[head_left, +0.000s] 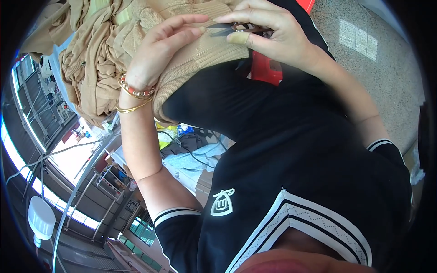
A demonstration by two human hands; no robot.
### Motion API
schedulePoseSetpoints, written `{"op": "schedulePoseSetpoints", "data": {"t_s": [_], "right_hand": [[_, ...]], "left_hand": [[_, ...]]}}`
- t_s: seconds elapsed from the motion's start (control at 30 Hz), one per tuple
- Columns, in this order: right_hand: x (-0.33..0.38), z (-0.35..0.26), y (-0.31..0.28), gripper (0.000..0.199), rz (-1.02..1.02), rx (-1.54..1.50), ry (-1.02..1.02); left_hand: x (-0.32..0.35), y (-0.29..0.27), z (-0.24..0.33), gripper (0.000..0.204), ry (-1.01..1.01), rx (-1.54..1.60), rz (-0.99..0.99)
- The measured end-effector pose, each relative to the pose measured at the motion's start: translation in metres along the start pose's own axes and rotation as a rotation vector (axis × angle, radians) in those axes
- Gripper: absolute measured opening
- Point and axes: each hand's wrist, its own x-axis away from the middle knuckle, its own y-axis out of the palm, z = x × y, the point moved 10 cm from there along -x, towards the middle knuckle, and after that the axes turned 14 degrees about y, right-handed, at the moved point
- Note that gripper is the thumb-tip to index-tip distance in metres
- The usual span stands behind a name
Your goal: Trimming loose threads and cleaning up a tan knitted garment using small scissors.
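Note:
A beige knitted garment (182,66) lies draped over my lap, its ribbed edge under both hands. My left hand (166,41) is closed at the knit, thumb and forefinger near the blades, and seems to pinch it; whether a thread is between the tips is too small to tell. In my right hand (268,29) is a small pair of thread snips (223,31), held with the pointed blades toward the left fingertips, just over the knit. A yellowish tape or cot (239,37) covers the right thumb tip. Bangles circle the left wrist.
More beige knitwear (98,68) is heaped at the upper left. A red plastic thing (266,68) shows beneath my right hand. Light blue cloth (193,161) and dark cloth lie beyond my left arm. Speckled floor (378,77) stretches to the right. Cables hang at the left.

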Motion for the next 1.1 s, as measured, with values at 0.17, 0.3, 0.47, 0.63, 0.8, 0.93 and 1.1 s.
{"op": "schedulePoseSetpoints", "data": {"t_s": [0.17,0.3,0.47,0.63,0.8,0.93,1.1], "right_hand": [[-0.001,0.006,0.003,0.032,0.059,-0.012,-0.088],[0.000,0.033,0.007,0.032,-0.050,-0.002,0.492],[0.004,0.012,0.004,0.029,0.092,0.038,-0.076],[0.007,0.011,0.003,0.026,0.125,0.118,-0.100],[0.003,-0.003,-0.003,0.024,0.140,0.174,-0.090],[-0.011,0.026,0.001,0.021,-0.005,0.099,0.602],[0.004,0.041,-0.005,0.025,0.023,0.073,0.549]], "left_hand": [[0.002,-0.007,0.000,0.034,0.026,0.159,0.045],[0.004,-0.007,-0.002,0.032,0.026,0.233,0.046],[0.004,-0.005,0.002,0.028,0.048,0.227,0.085],[0.004,-0.003,0.003,0.027,0.047,0.222,0.074],[0.000,-0.005,0.002,0.026,0.054,0.199,0.080],[0.006,-0.010,0.004,0.025,0.072,0.211,0.087],[0.014,-0.014,0.026,0.024,0.222,0.187,0.122]]}}
